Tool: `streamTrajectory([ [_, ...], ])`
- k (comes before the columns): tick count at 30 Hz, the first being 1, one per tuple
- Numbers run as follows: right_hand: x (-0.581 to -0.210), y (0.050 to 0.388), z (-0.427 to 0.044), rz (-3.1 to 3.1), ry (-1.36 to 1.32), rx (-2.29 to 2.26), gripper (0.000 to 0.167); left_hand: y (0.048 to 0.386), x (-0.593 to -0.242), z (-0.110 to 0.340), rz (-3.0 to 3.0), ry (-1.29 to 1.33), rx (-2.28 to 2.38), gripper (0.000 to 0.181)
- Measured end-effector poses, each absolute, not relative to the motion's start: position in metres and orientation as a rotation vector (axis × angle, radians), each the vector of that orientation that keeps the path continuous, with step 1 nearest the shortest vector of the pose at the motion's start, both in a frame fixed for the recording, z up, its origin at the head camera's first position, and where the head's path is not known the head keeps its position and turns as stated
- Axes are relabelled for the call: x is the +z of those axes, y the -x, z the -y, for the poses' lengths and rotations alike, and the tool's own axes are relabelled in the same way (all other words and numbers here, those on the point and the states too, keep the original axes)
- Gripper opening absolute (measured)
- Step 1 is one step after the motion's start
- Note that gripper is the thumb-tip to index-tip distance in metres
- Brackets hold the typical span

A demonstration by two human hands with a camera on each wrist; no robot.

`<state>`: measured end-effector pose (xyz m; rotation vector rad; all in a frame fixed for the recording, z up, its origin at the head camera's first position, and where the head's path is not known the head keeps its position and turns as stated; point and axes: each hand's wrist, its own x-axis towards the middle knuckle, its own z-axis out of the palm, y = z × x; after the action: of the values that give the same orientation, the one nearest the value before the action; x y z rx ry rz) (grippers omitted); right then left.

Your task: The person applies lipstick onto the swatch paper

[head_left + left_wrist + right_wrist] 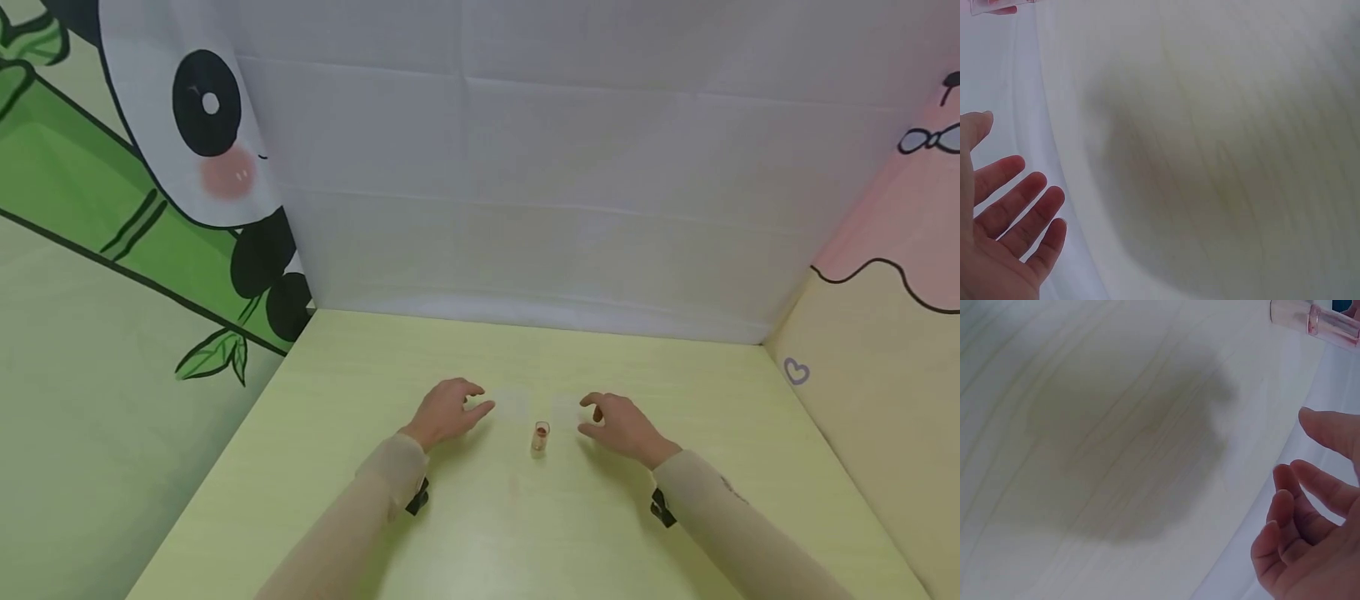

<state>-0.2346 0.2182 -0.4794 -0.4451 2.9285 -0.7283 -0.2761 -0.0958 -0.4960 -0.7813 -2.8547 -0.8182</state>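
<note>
A small see-through pinkish cylinder (540, 438), perhaps a little bottle, stands upright on the pale wood-grain table (480, 533). To its left hovers my left hand (447, 412), fingers and thumb spread, holding nothing. On the other side my right hand (621, 427) is raised over the table, its fingers loosely bent around air. Neither hand touches the cylinder. Part of the clear pink cylinder (1325, 322) shows at the top right of the right wrist view. A clear edge with pink (1004, 6) peeks in at the top left of the left wrist view.
Two faint whitish square patches, a left one (512, 404) and a right one (566, 408), lie on the table behind the cylinder. A white cloth wall (525, 208) closes off the back. Printed side panels, green (112, 375) and cream-pink (862, 350), flank the table.
</note>
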Motion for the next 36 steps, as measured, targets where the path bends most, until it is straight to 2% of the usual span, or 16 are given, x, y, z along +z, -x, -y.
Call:
streamTrajectory([
  [10,-0.482,0.229,-0.199,-2.772,0.571,-0.898,0.038,0.268,-0.494,0.082,2.834,0.86,-0.827,0.036],
  [24,-0.497,0.224,-0.174,-2.698,0.671,-0.925,0.036,0.257,-0.494,0.069,2.86,0.916,-0.908,0.033],
  [36,-0.504,0.226,-0.173,-2.67,0.693,-0.999,0.037,0.248,-0.488,0.05,2.836,1.069,-1.083,0.037],
])
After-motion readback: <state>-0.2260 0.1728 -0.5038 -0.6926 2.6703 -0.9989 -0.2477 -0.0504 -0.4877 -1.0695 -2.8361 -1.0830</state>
